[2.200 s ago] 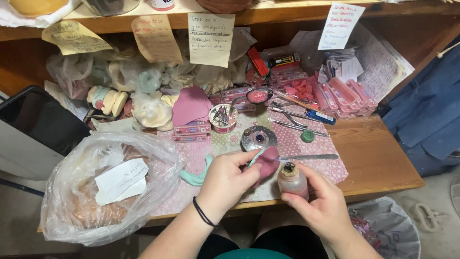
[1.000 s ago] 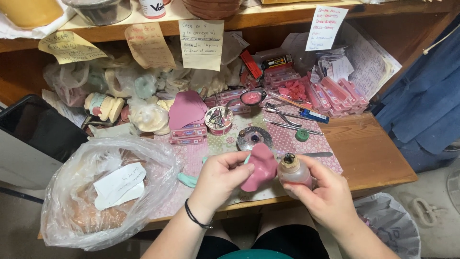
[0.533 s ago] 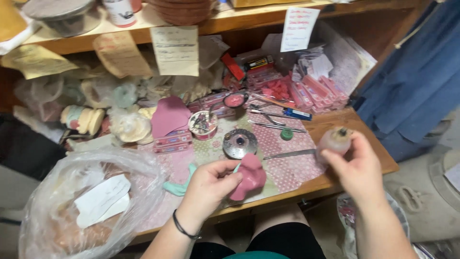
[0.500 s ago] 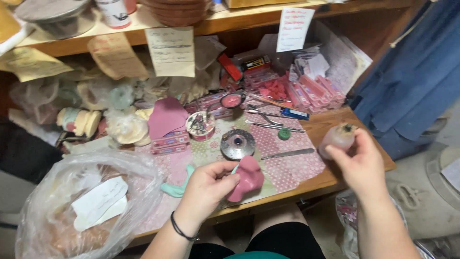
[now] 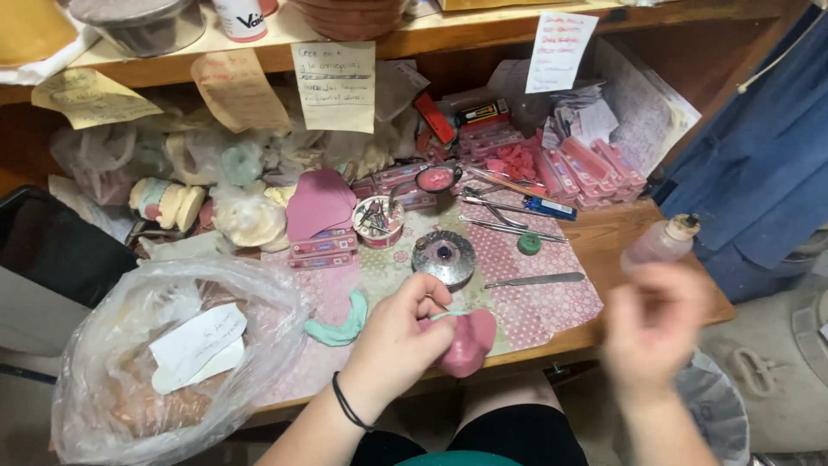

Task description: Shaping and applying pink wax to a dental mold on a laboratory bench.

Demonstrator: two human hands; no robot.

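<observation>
My left hand [image 5: 405, 332] grips a soft pink wax sheet [image 5: 466, 341] with a mint green piece tucked against it, just above the front edge of the wooden table [image 5: 664, 289]. My right hand [image 5: 651, 324] hangs blurred in the air at the right, near the table's front corner, with nothing seen in it. A small clear bottle with a cork-like top [image 5: 660, 243] stands at the right end of the table, apart from that hand.
A round metal dish [image 5: 443, 257], a metal spatula [image 5: 535, 280], pliers [image 5: 504, 211] and a green cap [image 5: 529, 244] lie on the patterned mat. A mint green arch [image 5: 338, 321] lies left of my hand. A big plastic bag [image 5: 172, 345] fills the left side. Pink boxes [image 5: 595, 168] crowd the back.
My right hand carried the bottle to the right end of the table, set it down and let go; it now moves back, blurred. My left hand kept hold of the pink sheet.
</observation>
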